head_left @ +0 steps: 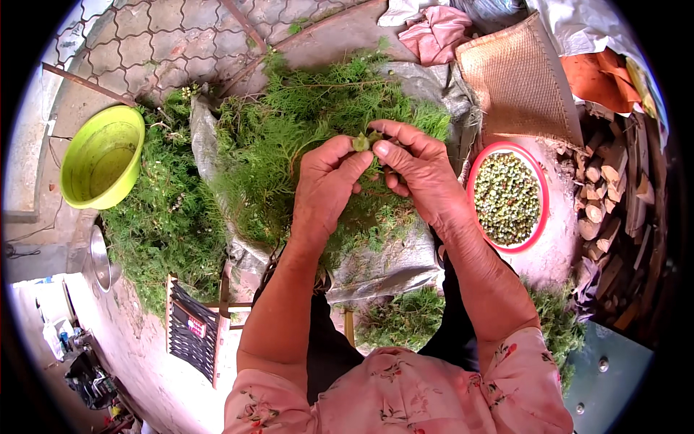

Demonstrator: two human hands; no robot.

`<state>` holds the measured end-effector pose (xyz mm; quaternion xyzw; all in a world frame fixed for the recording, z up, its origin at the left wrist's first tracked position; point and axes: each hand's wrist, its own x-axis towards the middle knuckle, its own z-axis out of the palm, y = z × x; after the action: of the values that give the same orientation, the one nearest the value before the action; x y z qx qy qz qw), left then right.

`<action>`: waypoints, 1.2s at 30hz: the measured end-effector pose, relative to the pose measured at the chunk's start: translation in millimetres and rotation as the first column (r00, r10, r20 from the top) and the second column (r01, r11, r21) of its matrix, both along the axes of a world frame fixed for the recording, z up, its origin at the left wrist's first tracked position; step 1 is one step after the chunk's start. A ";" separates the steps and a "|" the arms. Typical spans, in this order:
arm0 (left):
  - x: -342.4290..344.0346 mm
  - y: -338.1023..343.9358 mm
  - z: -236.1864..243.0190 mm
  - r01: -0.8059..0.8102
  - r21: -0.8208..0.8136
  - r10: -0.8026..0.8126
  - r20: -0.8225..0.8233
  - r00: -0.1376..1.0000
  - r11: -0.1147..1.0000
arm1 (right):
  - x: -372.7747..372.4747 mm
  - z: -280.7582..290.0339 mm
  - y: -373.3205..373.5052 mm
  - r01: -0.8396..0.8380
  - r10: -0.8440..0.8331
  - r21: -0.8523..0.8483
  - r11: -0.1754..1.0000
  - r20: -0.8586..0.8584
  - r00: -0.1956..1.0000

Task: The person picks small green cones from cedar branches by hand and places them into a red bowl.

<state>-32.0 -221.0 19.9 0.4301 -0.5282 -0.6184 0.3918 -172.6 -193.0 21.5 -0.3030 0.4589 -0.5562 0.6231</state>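
Note:
Above a heap of green feathery conifer branches (311, 108), both my hands come together at chest front. Pinched in the fingertips of my left hand (325, 177) is a small green seed cone (361, 143). My right hand (419, 170) has its thumb and forefinger closed on more green at the same spot, seemingly part of that cone or another beside it; its exact shape is too small to tell. To the right, a red-rimmed round basin (542, 189) holds many small greenish cones (507, 199).
A lime-green tub (101, 159) and a metal bowl (100, 258) stand at left, beside more cut branches (170, 217). Grey sheeting (387, 269) lies under the heap. Woven matting (517, 79) and stacked firewood (603, 184) are at right; a wire-mesh panel (159, 43) is behind.

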 end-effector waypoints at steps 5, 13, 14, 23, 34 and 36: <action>-3.3 4.8 0.8 -0.109 -0.037 0.111 0.052 0.993 0.993 | 3.7 -0.7 0.4 0.037 -0.035 0.087 0.996 -0.018 0.999; -3.6 6.8 7.2 -0.129 0.088 0.128 0.018 0.992 0.988 | 6.0 -3.9 1.4 0.056 -0.059 0.126 0.991 0.022 0.998; -1.9 6.4 5.9 -0.099 0.095 0.099 0.008 0.995 0.991 | 5.6 -4.5 1.9 0.045 -0.051 0.139 0.989 0.039 0.998; -2.0 1.6 3.4 -0.110 0.116 0.120 -0.084 0.989 0.987 | -8.2 2.6 2.7 0.002 -0.031 0.084 0.996 0.352 0.935; -9.5 4.7 -16.5 -0.035 -0.359 0.140 0.272 0.952 0.933 | 2.8 -0.8 2.8 0.107 -0.107 -0.005 0.994 -0.118 0.987; -12.8 5.8 -18.1 -0.065 -0.446 0.197 0.256 0.946 0.893 | 3.7 -6.8 1.5 0.126 -0.137 -0.070 0.990 -0.182 0.974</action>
<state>-44.8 -215.2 1.9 0.4548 -0.6739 -0.3866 0.4354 -168.9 -191.6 14.7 -0.3405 0.5182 -0.5784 0.5301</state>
